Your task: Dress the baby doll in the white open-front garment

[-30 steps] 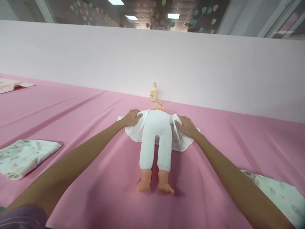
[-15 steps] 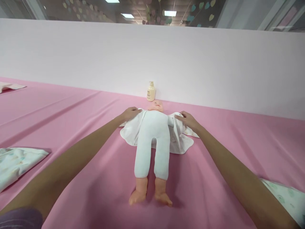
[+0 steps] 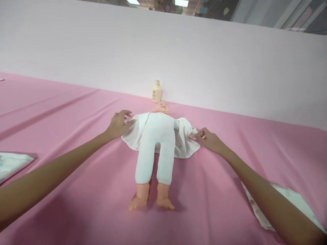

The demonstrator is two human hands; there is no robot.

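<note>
A baby doll (image 3: 158,127) with a white cloth body lies on its back, feet towards me. A white baby shirt (image 3: 187,148) is spread under its upper body and out to both sides. My left hand (image 3: 119,125) is beside the shirt's left part, fingers apart, with the thumb against or just over the cloth. On the other side, the fingers of my right hand (image 3: 211,140) are pinched together at the outer edge of the shirt's sleeve. The doll's arms are mostly covered by the cloth.
A cream pump bottle (image 3: 156,92) stands behind the doll's head, near the white wall (image 3: 204,64). Folded printed cloths lie on the pink sheet (image 3: 102,204): one at the left (image 3: 14,165), another under my right forearm (image 3: 293,200).
My left hand has moved outward and opened off the shirt. My right hand has slid to the sleeve's outer edge. The printed cloth at the right has shifted towards the doll; the view has tilted down.
</note>
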